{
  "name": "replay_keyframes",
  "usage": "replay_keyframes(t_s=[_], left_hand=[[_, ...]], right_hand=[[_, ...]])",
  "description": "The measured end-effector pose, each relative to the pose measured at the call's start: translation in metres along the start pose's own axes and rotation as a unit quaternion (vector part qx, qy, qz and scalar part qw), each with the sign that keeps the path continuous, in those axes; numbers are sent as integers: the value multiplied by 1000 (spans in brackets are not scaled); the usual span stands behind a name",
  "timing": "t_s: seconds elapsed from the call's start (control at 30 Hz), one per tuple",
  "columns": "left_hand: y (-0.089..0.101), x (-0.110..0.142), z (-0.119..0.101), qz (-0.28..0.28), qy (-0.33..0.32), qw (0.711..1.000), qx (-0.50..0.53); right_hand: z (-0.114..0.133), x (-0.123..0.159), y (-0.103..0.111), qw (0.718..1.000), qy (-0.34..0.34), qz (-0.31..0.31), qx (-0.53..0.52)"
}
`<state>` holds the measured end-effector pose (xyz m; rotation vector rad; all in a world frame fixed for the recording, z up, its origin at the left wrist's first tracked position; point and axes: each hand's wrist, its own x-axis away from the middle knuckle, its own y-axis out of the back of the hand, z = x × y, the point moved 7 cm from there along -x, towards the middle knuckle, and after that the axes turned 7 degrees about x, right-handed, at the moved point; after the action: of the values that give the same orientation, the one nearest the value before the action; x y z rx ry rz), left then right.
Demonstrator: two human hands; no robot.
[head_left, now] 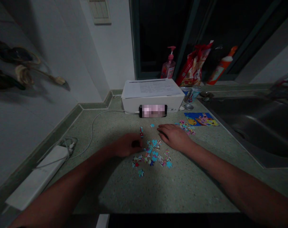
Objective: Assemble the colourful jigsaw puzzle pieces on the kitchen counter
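My left hand (128, 145) is at the left side of a loose spread of jigsaw puzzle pieces (154, 154), thumb and fingers curled together. Whatever may be between its fingertips is hidden or too small to make out. Just beyond those fingers lies a narrow red-and-blue strip of puzzle (141, 131). My right hand (174, 136) rests on the counter right of the spread, palm down, fingers stretched out. A single light-blue piece (152, 125) lies left of its fingertips. Behind this hand is a second pile of pieces (188, 128), partly covered by it.
A blue cartoon picture card (202, 119) lies beside the sink (250, 126). A phone (153, 111) leans on a white box (153, 91), its cable running to a white power strip (39, 177) at left. Cans (193, 94) stand right of the box; a pump bottle (168, 66) is behind.
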<state>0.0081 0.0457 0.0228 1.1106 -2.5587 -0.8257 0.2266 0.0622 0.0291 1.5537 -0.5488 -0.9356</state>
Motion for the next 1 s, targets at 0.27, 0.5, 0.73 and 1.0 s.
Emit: replay_keyframes(t_s=[0.27,0.5,0.73,1.0], left_hand=[[13,-7,16,-139,24,988,59],[5,-9,22,-201,44,958,200],[-5,-10,13,-183,81,951,237],[-7,-10,17,-182,90,955,218]], right_hand=[[16,-7,12,996,-4,-43,-79],[57,-3,15,985,21,-55,-163],[55,-2,18,974,53,-122,-183],[54,0,18,973,74,-118,-184]])
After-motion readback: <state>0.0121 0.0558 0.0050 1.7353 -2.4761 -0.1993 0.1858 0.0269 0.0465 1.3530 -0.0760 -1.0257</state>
